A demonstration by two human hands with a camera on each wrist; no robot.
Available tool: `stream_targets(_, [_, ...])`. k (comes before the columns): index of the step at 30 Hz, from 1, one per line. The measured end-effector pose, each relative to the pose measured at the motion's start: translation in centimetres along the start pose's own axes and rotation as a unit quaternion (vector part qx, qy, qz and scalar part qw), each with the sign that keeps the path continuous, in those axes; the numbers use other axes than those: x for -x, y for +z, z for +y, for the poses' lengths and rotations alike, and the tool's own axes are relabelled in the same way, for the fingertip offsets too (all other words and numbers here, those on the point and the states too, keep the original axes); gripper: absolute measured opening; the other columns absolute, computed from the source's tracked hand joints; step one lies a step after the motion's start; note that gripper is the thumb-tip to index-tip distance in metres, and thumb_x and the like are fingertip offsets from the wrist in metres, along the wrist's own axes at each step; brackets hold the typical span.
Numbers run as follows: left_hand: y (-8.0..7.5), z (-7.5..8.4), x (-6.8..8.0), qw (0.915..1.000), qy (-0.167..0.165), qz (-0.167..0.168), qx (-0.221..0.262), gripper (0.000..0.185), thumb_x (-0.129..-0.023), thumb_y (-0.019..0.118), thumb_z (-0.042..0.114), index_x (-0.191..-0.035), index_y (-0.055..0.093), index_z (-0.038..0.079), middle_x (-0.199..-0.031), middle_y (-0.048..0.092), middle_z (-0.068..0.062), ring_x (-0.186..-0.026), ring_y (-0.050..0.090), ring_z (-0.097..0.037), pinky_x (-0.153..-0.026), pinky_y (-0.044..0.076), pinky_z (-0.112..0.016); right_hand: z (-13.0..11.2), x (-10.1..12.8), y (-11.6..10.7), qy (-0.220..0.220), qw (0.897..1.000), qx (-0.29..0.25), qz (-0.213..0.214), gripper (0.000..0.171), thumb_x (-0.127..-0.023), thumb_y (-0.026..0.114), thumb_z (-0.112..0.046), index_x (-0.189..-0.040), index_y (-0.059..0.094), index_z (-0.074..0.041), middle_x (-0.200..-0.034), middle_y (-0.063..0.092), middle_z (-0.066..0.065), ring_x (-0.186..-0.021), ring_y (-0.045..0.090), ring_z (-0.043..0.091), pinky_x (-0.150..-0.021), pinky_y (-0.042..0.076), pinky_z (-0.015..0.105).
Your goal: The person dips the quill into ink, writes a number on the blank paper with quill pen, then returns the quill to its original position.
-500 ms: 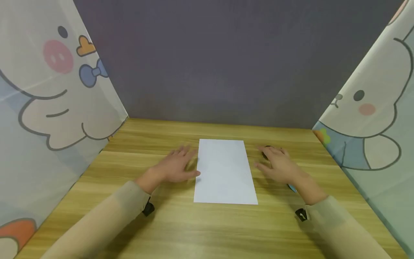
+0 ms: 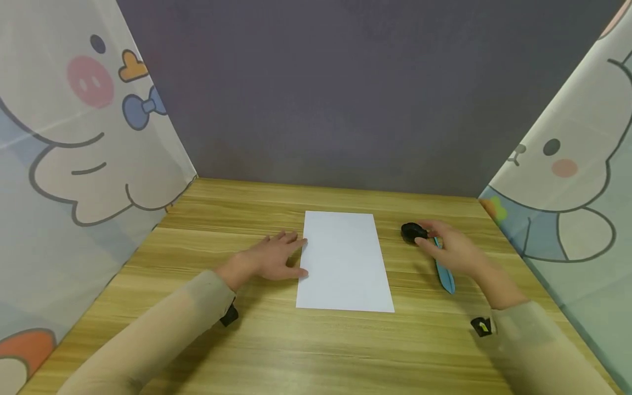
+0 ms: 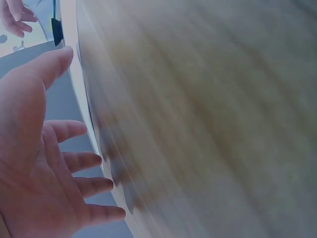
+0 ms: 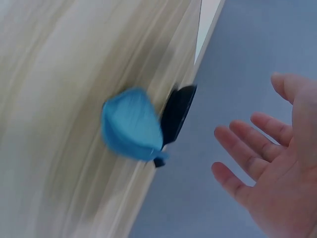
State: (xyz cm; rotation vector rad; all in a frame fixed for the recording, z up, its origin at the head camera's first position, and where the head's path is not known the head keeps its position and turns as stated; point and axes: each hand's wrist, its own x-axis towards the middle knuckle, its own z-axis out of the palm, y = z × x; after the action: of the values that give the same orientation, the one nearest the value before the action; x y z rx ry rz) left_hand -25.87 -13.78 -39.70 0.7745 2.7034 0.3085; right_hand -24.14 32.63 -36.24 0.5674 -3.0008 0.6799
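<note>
At the far left a curtain printed with a cartoon animal [image 2: 74, 137] walls in the wooden table [image 2: 316, 345]. The left hand [image 2: 269, 258] lies flat on the table beside the left edge of a white sheet of paper [image 2: 342, 262], its fingers [image 3: 81, 159] straight and released, the fingertips just touching the paper's edge; the left wrist view shows the palm spread and grasping nothing. The paper lies squarely in the middle of the table, long side running away from the person. To its right sits a small black round object [image 2: 412, 232], and a light blue pen-like tool [image 2: 444, 274] lies on the table near it, partly hidden under the right hand [image 2: 454, 252]. The right hand hovers over the blue tool with its fingers [image 4: 247, 136] loosely extended and released, the fingertips near the black object; whether they touch it cannot be told from the head view, and the right wrist view shows the hand apart from both things. To do this reach well, it seems wise to keep the left hand pressing the sheet steady while the right comes down on the blue tool by its middle, without knocking the black object. No container shows anywhere in these views. A second cartoon curtain [image 2: 573, 181] closes the right side.
</note>
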Motion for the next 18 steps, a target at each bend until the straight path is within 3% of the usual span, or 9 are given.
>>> stream_targets(11, [-0.1,0.1,-0.1,0.9998,-0.012,-0.017,0.004,0.091,-0.105,0.059,0.070,-0.177,0.028,0.022,-0.185,0.012,-0.017,-0.171,0.011,-0.049,-0.133,0.012,-0.075,2.3,0.6,-1.0,0.025,1.000,-0.006,0.000,0.069,-0.117,0.054,-0.043,-0.165,0.041,0.004,-0.164,0.050,0.031,-0.136,0.062,0.053,-0.100,0.056,0.070])
stream_targets(18, [0.1,-0.1,-0.3,0.9995,-0.019,-0.023,0.012,0.092,-0.104,0.059,0.072,-0.177,0.026,0.025,-0.186,0.009,-0.016,-0.171,0.009,-0.048,-0.130,0.013,-0.080,4.7,0.3,-1.7,0.028,1.000,-0.006,0.001,0.056,-0.118,0.053,-0.032,-0.158,0.050,0.006,-0.145,0.064,0.035,-0.123,0.067,0.053,-0.094,0.060,0.066])
